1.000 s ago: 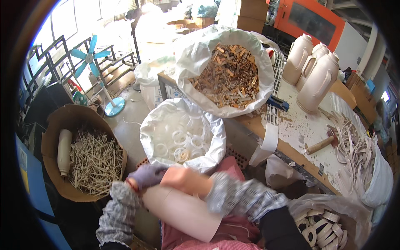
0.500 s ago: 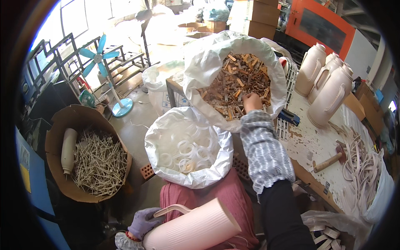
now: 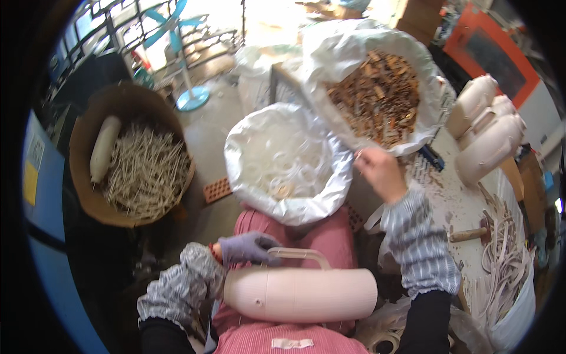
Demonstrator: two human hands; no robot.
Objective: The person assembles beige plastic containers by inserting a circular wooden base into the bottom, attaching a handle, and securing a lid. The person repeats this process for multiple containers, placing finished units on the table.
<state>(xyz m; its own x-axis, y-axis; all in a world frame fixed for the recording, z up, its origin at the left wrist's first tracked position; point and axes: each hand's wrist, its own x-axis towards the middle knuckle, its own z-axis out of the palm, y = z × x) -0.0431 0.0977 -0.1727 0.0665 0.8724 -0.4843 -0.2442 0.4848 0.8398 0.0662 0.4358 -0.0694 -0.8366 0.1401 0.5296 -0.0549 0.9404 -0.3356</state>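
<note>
A pale pink ribbed thermos jug [image 3: 306,295] lies on its side across my lap, its handle turned away from me. My left hand [image 3: 250,248], in a lilac glove, is closed at one end of that handle. My bare right hand [image 3: 380,171] is over the near rim of a white sack [image 3: 330,59] of small brown and metallic pieces [image 3: 380,97]. Its fingertips are pinched together; whatever they hold is too small to make out. Left of that hand, a smaller white sack [image 3: 236,171] holds clear plastic rings [image 3: 289,162].
A cardboard box [image 3: 85,194] at left contains thin pale sticks and a pale bottle-shaped piece [image 3: 105,147]. Several pink jugs [image 3: 489,147] stand on the right-hand table, with a wooden-handled hammer [image 3: 469,235] and pale strips [image 3: 501,259]. A blue fan [image 3: 191,97] stands behind.
My right hand has come out of the sack of small pieces to its near rim. The jug has turned from a slant to lie level across my lap. The view has shifted.
</note>
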